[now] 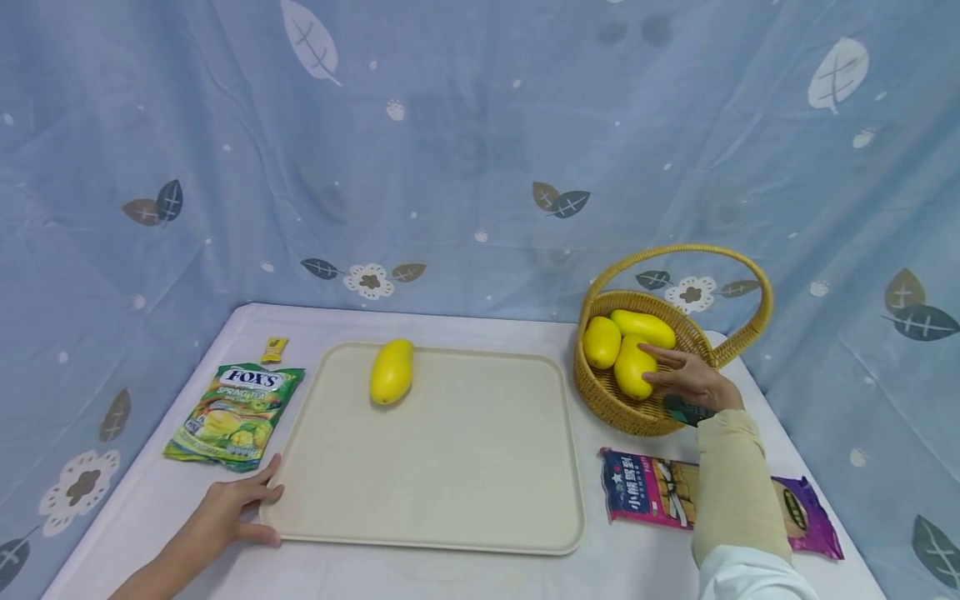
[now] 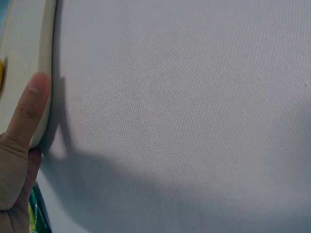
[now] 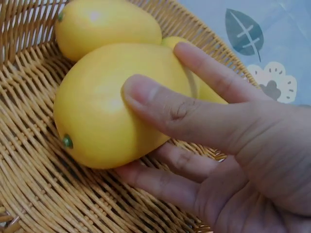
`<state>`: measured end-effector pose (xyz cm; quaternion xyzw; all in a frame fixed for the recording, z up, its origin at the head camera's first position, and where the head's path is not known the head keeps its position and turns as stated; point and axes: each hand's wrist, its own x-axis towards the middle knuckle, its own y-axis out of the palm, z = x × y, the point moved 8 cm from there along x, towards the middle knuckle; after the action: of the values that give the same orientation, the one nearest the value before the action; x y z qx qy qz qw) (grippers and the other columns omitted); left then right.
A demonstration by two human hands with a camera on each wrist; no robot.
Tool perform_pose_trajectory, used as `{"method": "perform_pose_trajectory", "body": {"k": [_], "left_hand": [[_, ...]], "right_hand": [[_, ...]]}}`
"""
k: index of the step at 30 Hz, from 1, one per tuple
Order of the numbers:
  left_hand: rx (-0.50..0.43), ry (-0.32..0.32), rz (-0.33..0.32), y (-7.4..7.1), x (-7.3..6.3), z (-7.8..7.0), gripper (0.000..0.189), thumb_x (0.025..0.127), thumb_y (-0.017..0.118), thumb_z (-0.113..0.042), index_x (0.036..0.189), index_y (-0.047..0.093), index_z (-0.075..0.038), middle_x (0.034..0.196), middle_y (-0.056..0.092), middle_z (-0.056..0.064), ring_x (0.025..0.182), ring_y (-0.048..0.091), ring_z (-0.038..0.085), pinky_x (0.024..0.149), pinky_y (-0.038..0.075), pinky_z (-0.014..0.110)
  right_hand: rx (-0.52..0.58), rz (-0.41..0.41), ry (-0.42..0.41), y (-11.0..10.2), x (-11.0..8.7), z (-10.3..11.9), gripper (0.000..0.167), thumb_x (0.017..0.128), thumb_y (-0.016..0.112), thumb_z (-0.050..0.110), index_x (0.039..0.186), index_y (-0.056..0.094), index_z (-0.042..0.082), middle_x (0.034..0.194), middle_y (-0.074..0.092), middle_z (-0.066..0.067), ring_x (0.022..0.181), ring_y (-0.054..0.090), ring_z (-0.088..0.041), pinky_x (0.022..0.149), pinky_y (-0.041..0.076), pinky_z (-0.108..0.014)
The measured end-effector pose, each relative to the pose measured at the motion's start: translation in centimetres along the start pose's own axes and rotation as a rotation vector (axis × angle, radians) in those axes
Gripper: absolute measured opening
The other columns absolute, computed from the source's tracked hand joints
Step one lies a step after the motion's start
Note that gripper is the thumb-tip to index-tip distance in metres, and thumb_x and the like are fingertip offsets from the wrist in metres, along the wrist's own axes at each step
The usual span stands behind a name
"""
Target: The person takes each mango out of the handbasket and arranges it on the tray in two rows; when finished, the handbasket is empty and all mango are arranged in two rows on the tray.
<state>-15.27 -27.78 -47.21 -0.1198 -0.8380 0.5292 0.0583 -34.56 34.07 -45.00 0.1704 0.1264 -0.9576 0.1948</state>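
Observation:
At the near left corner of a beige tray [image 1: 465,467], my left hand [image 1: 231,510] grips the rim, the thumb [image 2: 31,104] along its front side and the fingers at its left side. A yellow mango [image 1: 392,372] lies near the tray's back edge. Over on the right, my right hand [image 1: 692,382] reaches into a wicker basket [image 1: 611,408] and holds a mango [image 3: 104,109] there, thumb on top and fingers around its sides. Two other mangoes, one to the left [image 1: 602,342] and one behind [image 1: 645,328], lie against it in the basket.
Left of the tray lie a green Fox's candy bag [image 1: 232,417] and a small yellow packet [image 1: 274,349]. A long snack packet [image 1: 652,490] lies before the basket, partly hidden by my right forearm. The basket's tall handle [image 1: 693,249] arches overhead. Blue patterned cloth [image 1: 465,150] surrounds the table.

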Motion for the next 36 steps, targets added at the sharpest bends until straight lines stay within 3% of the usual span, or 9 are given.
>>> {"method": "perform_pose_trajectory", "body": {"k": [8, 14, 23, 31, 36], "left_hand": [[0.012, -0.001, -0.011, 0.1, 0.1, 0.0, 0.070, 0.050, 0.083, -0.037, 0.105, 0.070, 0.004, 0.130, 0.051, 0.024, 0.114, 0.052, 0.042, 0.086, 0.051, 0.044], [0.017, 0.048, -0.043, -0.2, 0.0, -0.2, 0.072, 0.049, 0.083, -0.039, 0.104, 0.070, 0.005, 0.126, 0.054, 0.026, 0.107, 0.057, 0.040, 0.079, 0.056, 0.034], [0.011, 0.022, 0.016, -0.1, 0.3, -0.3, 0.074, 0.049, 0.082, -0.041, 0.107, 0.069, 0.005, 0.128, 0.052, 0.026, 0.106, 0.059, 0.039, 0.081, 0.055, 0.039], [0.017, 0.023, 0.012, -0.1, 0.3, -0.4, 0.074, 0.049, 0.082, -0.039, 0.107, 0.069, 0.005, 0.127, 0.053, 0.027, 0.106, 0.059, 0.040, 0.081, 0.054, 0.039], [0.020, 0.025, 0.005, -0.1, 0.2, -0.4, 0.072, 0.049, 0.082, -0.039, 0.105, 0.070, 0.005, 0.128, 0.052, 0.026, 0.109, 0.056, 0.041, 0.081, 0.054, 0.041]], "right_hand": [[-0.075, -0.012, -0.010, -0.6, -0.2, 0.3, 0.069, 0.092, 0.065, 0.013, 0.149, 0.028, 0.009, 0.157, 0.002, -0.027, 0.098, 0.061, -0.013, 0.089, 0.054, -0.041], [-0.042, 0.000, -0.050, -0.8, -0.7, 0.9, 0.066, 0.093, 0.064, 0.009, 0.149, 0.029, 0.008, 0.157, 0.001, -0.027, 0.100, 0.062, -0.009, 0.091, 0.052, -0.046], [-0.020, 0.041, -0.098, -0.8, -1.9, 1.2, 0.065, 0.095, 0.060, 0.008, 0.150, 0.026, 0.007, 0.156, 0.001, -0.029, 0.100, 0.064, -0.009, 0.091, 0.051, -0.048], [0.023, 0.030, -0.119, -0.7, -2.4, 1.0, 0.057, 0.095, 0.059, 0.005, 0.146, 0.040, 0.022, 0.155, 0.000, -0.031, 0.097, 0.065, -0.011, 0.085, 0.055, -0.041], [0.051, 0.036, -0.127, -0.4, -2.6, 1.0, 0.052, 0.095, 0.059, 0.005, 0.138, 0.050, 0.032, 0.154, 0.002, -0.032, 0.097, 0.066, -0.012, 0.086, 0.054, -0.043]]}}
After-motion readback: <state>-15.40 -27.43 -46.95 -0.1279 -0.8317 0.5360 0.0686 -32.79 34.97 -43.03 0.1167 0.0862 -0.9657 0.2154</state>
